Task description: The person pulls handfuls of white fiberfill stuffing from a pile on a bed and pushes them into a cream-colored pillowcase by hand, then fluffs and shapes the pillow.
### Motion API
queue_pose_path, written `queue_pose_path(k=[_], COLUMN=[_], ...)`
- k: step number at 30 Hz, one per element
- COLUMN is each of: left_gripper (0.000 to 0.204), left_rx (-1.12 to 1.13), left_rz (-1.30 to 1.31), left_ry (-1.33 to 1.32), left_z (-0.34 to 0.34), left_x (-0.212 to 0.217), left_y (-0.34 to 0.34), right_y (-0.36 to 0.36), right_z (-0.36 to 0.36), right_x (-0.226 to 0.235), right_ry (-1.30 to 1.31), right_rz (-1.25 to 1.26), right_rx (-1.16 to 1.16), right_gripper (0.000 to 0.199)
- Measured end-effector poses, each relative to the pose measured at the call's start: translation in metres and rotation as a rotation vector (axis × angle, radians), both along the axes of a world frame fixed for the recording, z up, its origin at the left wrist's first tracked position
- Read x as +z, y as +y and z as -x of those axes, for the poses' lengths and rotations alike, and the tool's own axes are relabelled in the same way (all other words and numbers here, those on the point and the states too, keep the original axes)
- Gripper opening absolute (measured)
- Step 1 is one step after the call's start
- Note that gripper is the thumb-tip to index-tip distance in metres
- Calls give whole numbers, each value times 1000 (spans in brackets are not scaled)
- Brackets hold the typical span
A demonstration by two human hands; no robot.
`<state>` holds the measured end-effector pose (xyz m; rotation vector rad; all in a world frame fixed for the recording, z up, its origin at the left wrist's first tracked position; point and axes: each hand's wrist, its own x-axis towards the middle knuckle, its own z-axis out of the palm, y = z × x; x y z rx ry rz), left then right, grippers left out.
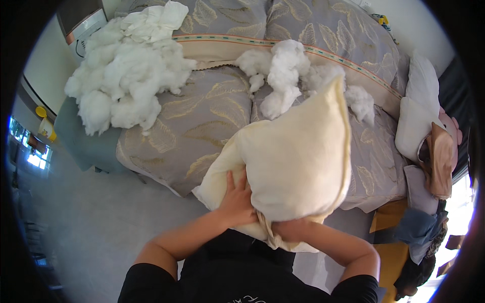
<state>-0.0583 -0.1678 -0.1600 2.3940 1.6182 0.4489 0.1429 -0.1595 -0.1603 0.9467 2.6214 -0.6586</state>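
A plump cream cushion (pixel 295 151) is held up in front of my body, tilted, with one pointed corner upward. My left hand (pixel 236 204) grips its near left side beside the opening, fingers apart and pressed into a fold of the fabric. My right hand (pixel 290 230) reaches into the opening at the lower edge; its fingers are hidden inside. Beyond the cushion, loose clumps of white fibre stuffing (pixel 285 76) lie on the bed. A much larger heap of the same stuffing (pixel 129 76) sits at the bed's left, with white crumpled fabric (pixel 156 22) on top.
The bed has a grey leaf-patterned cover (pixel 202 111) with a beige band. A blue-grey stool or bench (pixel 83 136) stands at its left. White pillows (pixel 411 121), a brown cloth (pixel 440 161) and piled clothes (pixel 419 232) crowd the right side. Grey floor (pixel 116 212) shows below.
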Motion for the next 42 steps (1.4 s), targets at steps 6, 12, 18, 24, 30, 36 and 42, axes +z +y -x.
queue_pose_path(k=[6, 12, 18, 24, 30, 36, 42], left_gripper=[66, 59, 60, 79, 72, 78, 77], left_rx=[62, -24, -91, -345, -192, -106, -395], left_rz=[61, 186, -196, -72, 13, -244, -360], left_ry=[177, 10, -644, 134, 287, 253, -300], left_z=[8, 34, 50, -54, -47, -47, -19], left_x=[-10, 34, 143, 105, 3, 29, 137], left_y=[99, 116, 110, 133, 144, 157, 65], right_y=[93, 103, 59, 70, 92, 124, 81], right_z=[27, 31, -54, -53, -45, -28, 40], right_x=[-11, 75, 83, 1, -82, -25, 52], right_ry=[301, 533, 1215, 1420, 1350, 1329, 1513], right_rz=[-355, -582, -402, 668, 218, 126, -62], right_rx=[78, 178, -914, -955, -1038, -997, -847], right_gripper=[12, 19, 81, 75, 61, 43, 43])
